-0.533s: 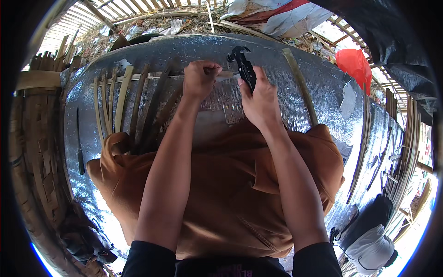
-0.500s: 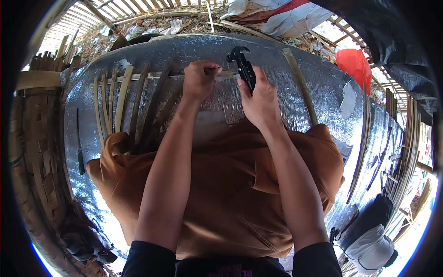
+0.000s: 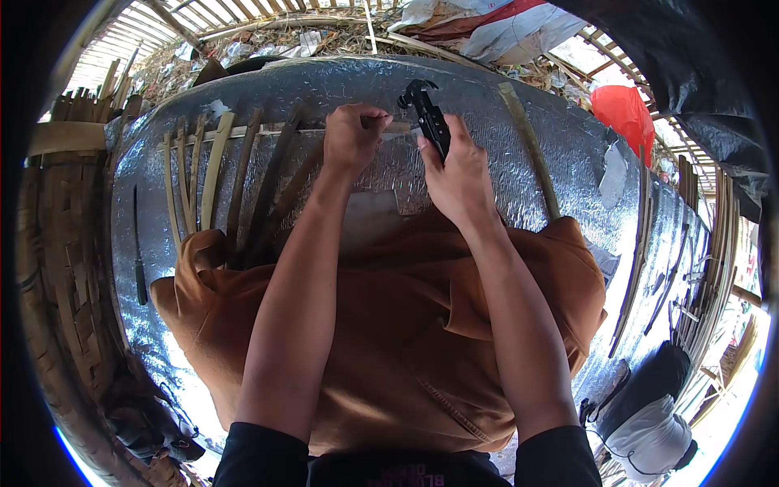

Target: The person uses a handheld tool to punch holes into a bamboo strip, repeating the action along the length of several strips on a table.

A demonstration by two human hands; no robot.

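The right hand (image 3: 462, 177) grips a multitool (image 3: 431, 119) near the far edge of the foil mat (image 3: 472, 104); slipping, it might strike the clenched left hand (image 3: 350, 140), contents unclear.

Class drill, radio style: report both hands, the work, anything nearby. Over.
Left hand: closed at tan strip, grip unclear. Right hand: gripping black hammer-headed tool. Dark strips lie left of left hand; brown cloth nearer the body.

Rustic slatted shelter, likely a makeshift workshop: pale bamboo-slat walls (image 3: 219, 15), litter-strewn earthen ground (image 3: 243, 52), crinkled silver foil sheet (image 3: 511, 178), long split-bamboo strips (image 3: 215, 172) laid out.
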